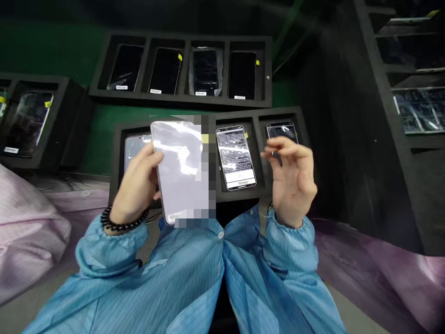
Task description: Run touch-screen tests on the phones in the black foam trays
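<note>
My left hand (139, 181) grips the left edge of a phone (179, 171) with a pale, shiny screen, thumb on its front. The phone is raised over the near foam tray (212, 197), and pixelation covers its right part. Fingers apart and holding nothing, my right hand (292, 176) is lifted over the tray's right end. Behind it, partly hidden, lies a phone with a dark screen (283, 130). Between my hands, a phone showing lines of text (236, 157) rests in its compartment. Another phone (137, 144) sits in the leftmost compartment, partly behind my left hand.
A far black tray (181, 99) holds several dark phones with white labels. More phones lie in a tray at the left (62, 116). A rack (382, 69) with devices stands at the right. Pink sleeves of other people show at the left (28, 218) and right (382, 264).
</note>
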Available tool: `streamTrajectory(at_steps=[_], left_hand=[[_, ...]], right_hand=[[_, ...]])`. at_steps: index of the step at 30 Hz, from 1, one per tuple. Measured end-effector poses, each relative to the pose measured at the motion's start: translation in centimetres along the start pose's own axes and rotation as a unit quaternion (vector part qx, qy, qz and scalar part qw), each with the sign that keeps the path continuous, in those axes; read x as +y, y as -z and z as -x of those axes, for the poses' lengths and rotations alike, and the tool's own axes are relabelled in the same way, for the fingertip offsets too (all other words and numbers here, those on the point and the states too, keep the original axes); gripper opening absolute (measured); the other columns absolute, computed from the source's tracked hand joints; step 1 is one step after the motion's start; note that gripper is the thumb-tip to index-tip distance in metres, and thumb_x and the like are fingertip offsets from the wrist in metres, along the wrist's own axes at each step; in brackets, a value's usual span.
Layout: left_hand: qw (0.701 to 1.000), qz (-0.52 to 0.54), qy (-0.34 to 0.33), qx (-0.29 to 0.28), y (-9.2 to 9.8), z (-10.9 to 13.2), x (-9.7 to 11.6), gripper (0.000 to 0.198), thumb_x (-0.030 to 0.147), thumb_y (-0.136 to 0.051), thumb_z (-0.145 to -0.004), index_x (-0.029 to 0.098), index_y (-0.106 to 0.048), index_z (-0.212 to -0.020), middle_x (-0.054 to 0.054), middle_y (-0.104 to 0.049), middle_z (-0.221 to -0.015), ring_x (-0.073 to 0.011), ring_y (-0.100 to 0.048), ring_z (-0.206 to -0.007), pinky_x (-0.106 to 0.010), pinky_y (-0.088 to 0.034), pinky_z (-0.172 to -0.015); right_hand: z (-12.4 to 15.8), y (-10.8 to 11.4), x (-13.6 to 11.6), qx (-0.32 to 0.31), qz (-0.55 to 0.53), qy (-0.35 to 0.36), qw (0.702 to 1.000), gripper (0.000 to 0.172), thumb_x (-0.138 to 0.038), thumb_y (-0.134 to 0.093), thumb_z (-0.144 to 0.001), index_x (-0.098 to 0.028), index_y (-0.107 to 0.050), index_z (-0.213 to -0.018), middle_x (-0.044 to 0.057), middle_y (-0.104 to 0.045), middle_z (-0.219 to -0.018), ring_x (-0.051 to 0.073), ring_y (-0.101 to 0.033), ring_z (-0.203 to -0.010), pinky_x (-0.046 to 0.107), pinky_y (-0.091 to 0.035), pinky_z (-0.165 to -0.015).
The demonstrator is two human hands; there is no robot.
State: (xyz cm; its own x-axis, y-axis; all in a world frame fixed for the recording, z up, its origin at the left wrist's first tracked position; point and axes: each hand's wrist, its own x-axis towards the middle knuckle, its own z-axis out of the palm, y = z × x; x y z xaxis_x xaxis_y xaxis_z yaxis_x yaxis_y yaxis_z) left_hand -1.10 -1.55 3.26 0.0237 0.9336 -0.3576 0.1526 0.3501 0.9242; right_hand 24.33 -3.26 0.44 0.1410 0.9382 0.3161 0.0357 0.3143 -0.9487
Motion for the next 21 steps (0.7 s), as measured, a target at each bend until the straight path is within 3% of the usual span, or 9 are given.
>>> streamTrajectory(at_steps=[3,5,10,12,13,15,17,19,21], left_hand=[[0.997,-0.028,-0.007,0.073,2.2,-2.8,-1.1,0.027,0.040,-0.054,-0.091,0.022,-0.055,-0.111,0.005,-0.044,-0.065,-0.0068,-0.041,-0.044,-0.018,-0.023,-0.034],[0.996,-0.061,0.001,0.066,2.6,-4.3,-1.7,0.029,0.043,-0.055,-0.091,0.021,-0.054,-0.111,0.007,-0.044,-0.062,-0.0074,-0.042,-0.041,-0.018,-0.027,-0.034],[0.988,-0.143,0.021,-0.061,2.7,-4.7,-2.0,0.051,0.062,-0.050,-0.091,0.018,-0.058,-0.115,0.004,-0.054,-0.057,-0.0130,-0.050,-0.039,-0.023,-0.033,-0.035],[0.975,-0.218,-0.035,-0.016,3.9,-4.5,-1.9,0.054,0.061,-0.034,-0.098,0.018,-0.061,-0.117,-0.001,-0.063,-0.065,-0.0143,-0.055,-0.048,-0.025,-0.040,-0.044],[0.957,-0.276,-0.076,0.038,4.7,-4.4,-2.0,0.054,0.057,-0.029,-0.100,0.019,-0.063,-0.116,-0.003,-0.066,-0.072,-0.0155,-0.059,-0.056,-0.026,-0.045,-0.052],[0.884,-0.424,-0.142,0.134,6.6,-4.8,-2.4,0.051,0.048,-0.026,-0.102,0.020,-0.068,-0.111,-0.008,-0.070,-0.089,-0.0208,-0.065,-0.079,-0.032,-0.050,-0.070],[0.816,-0.527,-0.163,0.171,8.4,-5.6,-3.1,0.046,0.043,-0.031,-0.099,0.019,-0.070,-0.105,-0.013,-0.068,-0.101,-0.0279,-0.063,-0.096,-0.038,-0.049,-0.081],[0.792,-0.563,-0.166,0.167,9.5,-6.4,-3.7,0.043,0.042,-0.035,-0.096,0.018,-0.070,-0.100,-0.015,-0.065,-0.107,-0.0316,-0.059,-0.101,-0.043,-0.049,-0.086],[0.802,-0.546,-0.175,0.169,10.0,-6.7,-4.1,0.038,0.044,-0.040,-0.095,0.019,-0.069,-0.094,-0.015,-0.064,-0.107,-0.0318,-0.058,-0.103,-0.045,-0.048,-0.090]], right_hand=[[1.5,1.3,1.2,0.009,-0.050,-0.016,0.999,0.027,-0.043,-0.043,-0.098,-0.027,-0.065,-0.104,0.006,-0.066,-0.115,0.025,-0.063,-0.110,0.042,-0.054,-0.094],[2.1,1.6,1.8,0.000,-0.041,-0.029,0.999,0.029,-0.043,-0.044,-0.099,-0.026,-0.067,-0.105,0.007,-0.068,-0.114,0.025,-0.063,-0.111,0.042,-0.053,-0.094],[1.7,0.7,1.9,-0.060,-0.033,-0.031,0.997,0.029,-0.042,-0.044,-0.101,-0.027,-0.068,-0.109,0.006,-0.067,-0.116,0.024,-0.061,-0.113,0.040,-0.049,-0.097],[1.3,0.3,1.8,-0.075,-0.021,-0.039,0.996,0.029,-0.041,-0.043,-0.102,-0.027,-0.067,-0.110,0.005,-0.066,-0.118,0.024,-0.059,-0.116,0.039,-0.046,-0.100],[1.2,0.2,1.9,-0.081,-0.012,-0.045,0.996,0.028,-0.041,-0.043,-0.103,-0.027,-0.067,-0.111,0.005,-0.066,-0.120,0.023,-0.058,-0.118,0.039,-0.045,-0.102],[1.0,-0.1,2.1,-0.094,0.001,-0.056,0.994,0.028,-0.040,-0.043,-0.104,-0.028,-0.067,-0.111,0.004,-0.065,-0.122,0.023,-0.056,-0.120,0.039,-0.043,-0.105],[1.0,-0.2,2.3,-0.106,0.005,-0.066,0.992,0.028,-0.041,-0.043,-0.104,-0.028,-0.067,-0.112,0.004,-0.064,-0.123,0.023,-0.056,-0.121,0.038,-0.042,-0.106],[0.9,-0.3,2.4,-0.113,0.010,-0.072,0.991,0.029,-0.041,-0.042,-0.105,-0.029,-0.067,-0.112,0.003,-0.064,-0.123,0.023,-0.055,-0.121,0.038,-0.041,-0.107],[0.9,-0.3,2.4,-0.117,0.018,-0.073,0.990,0.030,-0.041,-0.041,-0.105,-0.029,-0.068,-0.111,0.003,-0.064,-0.123,0.023,-0.055,-0.122,0.038,-0.041,-0.107]])
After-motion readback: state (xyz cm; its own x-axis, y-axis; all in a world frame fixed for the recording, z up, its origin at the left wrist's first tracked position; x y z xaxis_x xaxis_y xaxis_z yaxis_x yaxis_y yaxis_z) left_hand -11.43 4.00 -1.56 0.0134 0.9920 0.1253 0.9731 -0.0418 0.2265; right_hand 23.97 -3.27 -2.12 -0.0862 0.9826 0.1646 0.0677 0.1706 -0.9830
